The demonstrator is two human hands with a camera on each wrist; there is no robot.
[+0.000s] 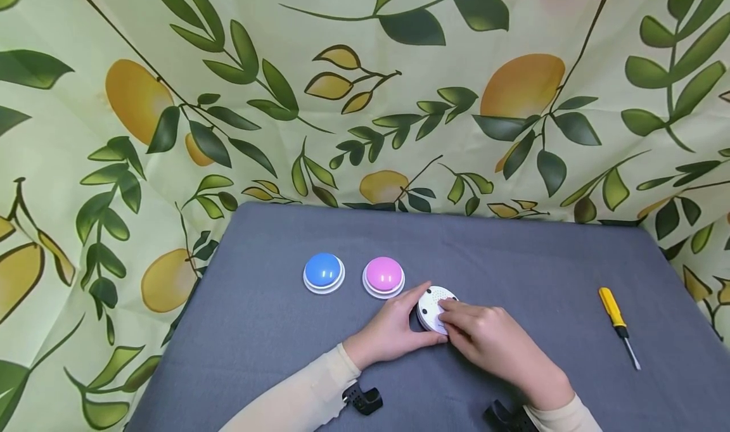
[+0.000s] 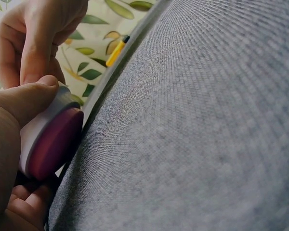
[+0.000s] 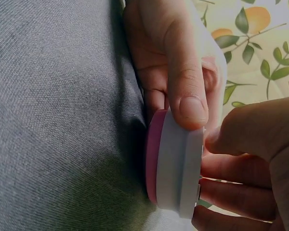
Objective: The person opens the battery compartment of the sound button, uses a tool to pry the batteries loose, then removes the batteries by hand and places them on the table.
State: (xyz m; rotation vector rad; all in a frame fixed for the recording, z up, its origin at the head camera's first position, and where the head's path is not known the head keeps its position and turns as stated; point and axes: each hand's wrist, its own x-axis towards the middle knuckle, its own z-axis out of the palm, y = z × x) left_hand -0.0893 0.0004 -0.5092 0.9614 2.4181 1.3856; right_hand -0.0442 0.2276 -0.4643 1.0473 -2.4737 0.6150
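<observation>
My left hand [image 1: 390, 332] grips a round push button [image 1: 428, 303] by the sides of its white base, thumb and fingers spread around the rim. The button is turned over: its underside, with small dark feet and speaker holes, faces up. Its pink dome [image 3: 155, 159] points down at the cloth in the right wrist view. My right hand [image 1: 502, 346] touches the underside with its fingertips; the left wrist view has this hand [image 2: 36, 43] behind the left thumb. Beside the left fingertips stands a pink push button [image 1: 384, 275], dome up, with a blue push button [image 1: 323, 271] to its left.
A screwdriver [image 1: 616, 321] with a yellow handle lies at the right, tip toward the near side. Dark grey cloth [image 1: 256, 356] covers the table. Behind it hangs a curtain [image 1: 285, 159] printed with leaves and fruit.
</observation>
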